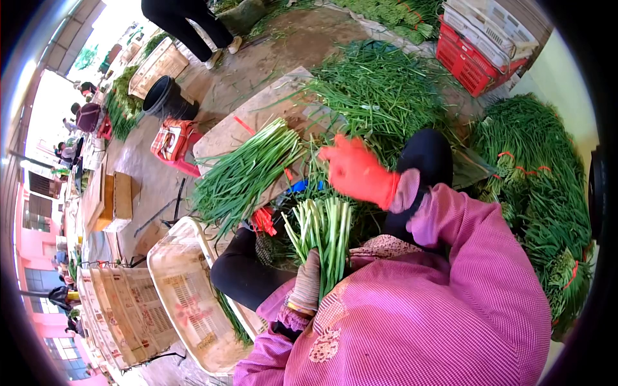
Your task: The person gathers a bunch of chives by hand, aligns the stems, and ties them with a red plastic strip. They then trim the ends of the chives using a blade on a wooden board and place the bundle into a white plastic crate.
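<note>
In a grey-brown glove, my left hand (308, 283) is wrapped round a bunch of garlic chives (326, 231), pale stalk ends pointing up and away from my lap. My right hand (360, 170), in a red-orange glove, is raised just beyond that bunch. Its fingers look curled in and slightly blurred, and whatever they may grip is hidden. Left of it, a neat heap of chives (251, 170) lies on a board (219, 141). A large loose pile of chives (380, 90) spreads past my right hand. Red ties (262, 220) hang near my knee.
An off-white crate (187, 302) stands at my left, beside stacked crates (122, 315). Tied chive bundles (534, 193) line the right wall. Red and white crates (473, 58) sit at the back right. A black bucket (170, 96) and a standing person (190, 29) are farther off.
</note>
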Motion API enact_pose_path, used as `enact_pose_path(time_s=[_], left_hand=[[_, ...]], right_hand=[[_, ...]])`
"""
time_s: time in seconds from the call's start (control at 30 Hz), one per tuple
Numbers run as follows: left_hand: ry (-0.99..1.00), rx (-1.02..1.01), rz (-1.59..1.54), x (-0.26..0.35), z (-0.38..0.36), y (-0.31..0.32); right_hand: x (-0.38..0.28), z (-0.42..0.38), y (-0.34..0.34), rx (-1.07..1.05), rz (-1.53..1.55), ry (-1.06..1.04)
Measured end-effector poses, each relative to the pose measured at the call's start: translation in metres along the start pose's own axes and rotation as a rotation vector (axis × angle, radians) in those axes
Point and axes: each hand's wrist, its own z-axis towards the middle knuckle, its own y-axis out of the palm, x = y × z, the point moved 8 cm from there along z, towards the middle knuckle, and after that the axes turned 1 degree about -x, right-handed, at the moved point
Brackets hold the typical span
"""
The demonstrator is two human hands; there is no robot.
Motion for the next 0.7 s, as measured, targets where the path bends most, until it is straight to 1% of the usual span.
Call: enact_pose_path(time_s=[0.03, 0.07, 0.13, 0.17, 0.23, 0.27, 0.3, 0.33, 0.37, 0.4, 0.47, 0.5, 0.57, 0.6, 0.67, 0.7], left_hand=[[0.002, -0.015, -0.018, 0.001, -0.002, 0.001], [0.002, -0.014, -0.018, 0.002, -0.005, 0.003], [-0.009, -0.027, -0.081, 0.006, -0.009, 0.008], [-0.022, -0.066, -0.106, 0.004, -0.008, 0.008], [-0.055, -0.102, -0.149, 0.004, -0.010, 0.013], [-0.090, -0.139, -0.189, 0.002, -0.011, 0.016], [-0.111, -0.147, -0.176, 0.000, -0.011, 0.015], [-0.111, -0.148, -0.176, 0.000, -0.011, 0.015], [-0.135, -0.189, -0.205, -0.002, -0.012, 0.018], [-0.159, -0.227, -0.233, -0.004, -0.014, 0.020], [-0.149, -0.228, -0.233, 0.001, -0.020, 0.026], [-0.138, -0.237, -0.234, 0.004, -0.022, 0.028], [-0.120, -0.229, -0.211, 0.006, -0.022, 0.026], [-0.106, -0.221, -0.187, 0.006, -0.022, 0.024], [-0.085, -0.254, -0.173, 0.003, -0.016, 0.017], [-0.050, -0.292, -0.079, 0.003, -0.015, 0.017]], right_hand=[[0.014, 0.010, -0.021, 0.249, -0.230, -0.104], [0.007, 0.016, -0.048, 0.209, -0.593, -0.079], [0.024, 0.016, -0.071, 0.324, -0.627, 0.080], [0.033, 0.014, -0.070, 0.326, -0.628, 0.077], [0.049, 0.011, -0.017, -0.174, 0.318, -0.076], [0.036, -0.006, 0.009, -0.340, 0.499, -0.099], [0.009, -0.035, 0.023, -0.778, 0.707, 0.178], [0.009, -0.048, 0.048, -0.769, 0.878, 0.225], [-0.004, -0.056, 0.052, -0.763, 0.900, 0.241], [-0.012, -0.060, 0.055, -0.791, 0.859, 0.290], [-0.021, -0.046, 0.074, -0.675, 1.091, 0.167], [-0.022, -0.043, 0.080, -0.677, 1.092, 0.165], [-0.032, -0.034, 0.077, -0.631, 0.875, -0.058], [-0.033, -0.032, 0.075, -0.632, 0.873, -0.058], [-0.031, -0.029, 0.074, -0.629, 0.764, -0.023], [-0.028, -0.024, 0.078, -0.527, 0.865, -0.023]])
